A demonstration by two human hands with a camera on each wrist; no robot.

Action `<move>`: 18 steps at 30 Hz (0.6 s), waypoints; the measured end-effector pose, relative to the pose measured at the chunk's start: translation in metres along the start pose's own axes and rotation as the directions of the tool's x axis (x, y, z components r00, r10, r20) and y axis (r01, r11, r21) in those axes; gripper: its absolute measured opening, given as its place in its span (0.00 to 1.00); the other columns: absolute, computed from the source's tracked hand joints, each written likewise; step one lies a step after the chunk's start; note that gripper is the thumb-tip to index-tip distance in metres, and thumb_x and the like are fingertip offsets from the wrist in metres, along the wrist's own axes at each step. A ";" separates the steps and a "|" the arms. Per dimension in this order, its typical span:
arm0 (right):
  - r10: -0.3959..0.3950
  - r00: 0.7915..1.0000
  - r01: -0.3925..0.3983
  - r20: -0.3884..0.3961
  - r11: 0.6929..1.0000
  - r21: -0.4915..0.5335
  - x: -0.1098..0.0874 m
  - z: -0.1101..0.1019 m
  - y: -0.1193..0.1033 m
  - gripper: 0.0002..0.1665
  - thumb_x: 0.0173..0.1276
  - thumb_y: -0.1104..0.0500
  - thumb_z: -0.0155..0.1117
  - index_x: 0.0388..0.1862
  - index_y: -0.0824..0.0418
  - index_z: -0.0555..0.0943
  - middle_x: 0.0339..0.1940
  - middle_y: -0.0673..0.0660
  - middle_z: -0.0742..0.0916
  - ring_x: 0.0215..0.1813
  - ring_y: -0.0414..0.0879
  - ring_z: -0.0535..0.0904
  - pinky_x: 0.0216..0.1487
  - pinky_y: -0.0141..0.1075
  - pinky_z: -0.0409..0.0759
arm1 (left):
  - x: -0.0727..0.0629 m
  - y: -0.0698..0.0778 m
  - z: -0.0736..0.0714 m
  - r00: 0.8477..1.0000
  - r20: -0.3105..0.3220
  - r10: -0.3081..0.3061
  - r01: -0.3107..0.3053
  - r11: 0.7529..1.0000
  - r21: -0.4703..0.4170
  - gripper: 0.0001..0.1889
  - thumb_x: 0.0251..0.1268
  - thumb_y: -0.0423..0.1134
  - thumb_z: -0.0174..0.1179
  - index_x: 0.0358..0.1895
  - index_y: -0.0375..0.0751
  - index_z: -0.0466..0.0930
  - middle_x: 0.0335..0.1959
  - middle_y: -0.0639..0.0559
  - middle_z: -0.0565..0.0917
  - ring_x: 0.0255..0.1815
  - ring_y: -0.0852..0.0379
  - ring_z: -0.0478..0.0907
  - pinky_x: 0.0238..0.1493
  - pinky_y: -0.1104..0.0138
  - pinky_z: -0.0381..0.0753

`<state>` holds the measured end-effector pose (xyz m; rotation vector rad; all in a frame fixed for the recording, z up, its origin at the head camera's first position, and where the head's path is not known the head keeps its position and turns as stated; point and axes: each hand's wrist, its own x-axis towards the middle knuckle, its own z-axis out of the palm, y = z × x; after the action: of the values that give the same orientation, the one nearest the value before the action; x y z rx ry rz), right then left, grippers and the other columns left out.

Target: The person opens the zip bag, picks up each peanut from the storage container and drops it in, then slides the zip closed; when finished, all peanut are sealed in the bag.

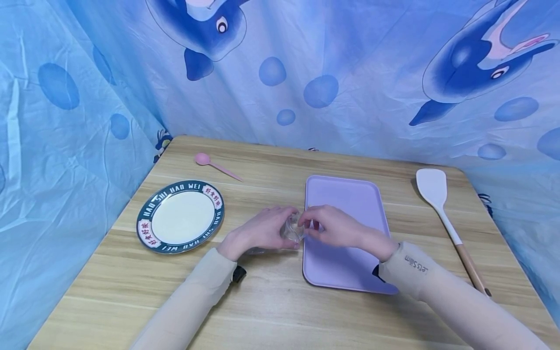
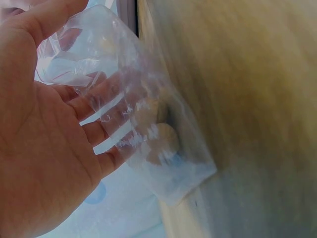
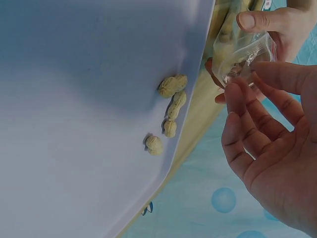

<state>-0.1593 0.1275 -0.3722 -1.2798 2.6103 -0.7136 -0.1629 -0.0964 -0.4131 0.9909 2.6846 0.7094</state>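
Note:
A clear plastic bag point(image 2: 119, 99) is gripped near its mouth by my left hand point(image 1: 267, 228), the thumb on one side and the fingers behind it. Peanuts point(image 2: 158, 136) lie low inside the bag, blurred through the plastic. At the bag's mouth is my right hand point(image 1: 334, 226), its thumb and fingertips close together; whether they pinch anything is unclear. Beneath the right forearm lies a lilac tray point(image 1: 347, 265). Several peanuts point(image 3: 170, 87) rest along the tray's edge in the right wrist view; in the head view the right hand hides them.
Left of the hands lies a white plate point(image 1: 183, 218) with a dark green lettered rim. Behind it is a small pink spoon point(image 1: 220, 169). A white spatula point(image 1: 433, 189) with a wooden handle lies at the right of the wooden table point(image 1: 271, 311). Blue printed curtains point(image 1: 306, 58) hang behind.

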 end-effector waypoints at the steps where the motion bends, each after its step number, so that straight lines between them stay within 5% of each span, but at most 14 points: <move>1: 0.004 1.000 -0.004 0.001 1.000 -0.004 0.000 0.000 0.000 0.11 0.64 0.68 0.66 0.45 0.59 0.85 0.36 0.47 0.86 0.35 0.38 0.79 0.36 0.33 0.79 | 0.000 0.000 0.000 1.000 0.000 0.000 0.000 1.000 0.001 0.42 0.51 0.57 0.74 0.68 0.44 0.68 0.58 0.51 0.80 0.57 0.54 0.75 0.65 0.52 0.68; 18: 0.038 0.999 -0.038 0.003 0.999 0.018 -0.003 0.003 0.002 0.10 0.63 0.67 0.67 0.43 0.60 0.85 0.36 0.47 0.85 0.37 0.39 0.79 0.40 0.37 0.81 | -0.001 0.001 -0.001 1.000 0.004 -0.009 0.009 1.000 -0.005 0.44 0.52 0.56 0.74 0.70 0.43 0.67 0.62 0.48 0.78 0.62 0.50 0.74 0.66 0.49 0.67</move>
<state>-0.1579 0.1300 -0.3765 -1.2218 2.6123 -0.7273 -0.1619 -0.0967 -0.4114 0.9776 2.6810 0.7114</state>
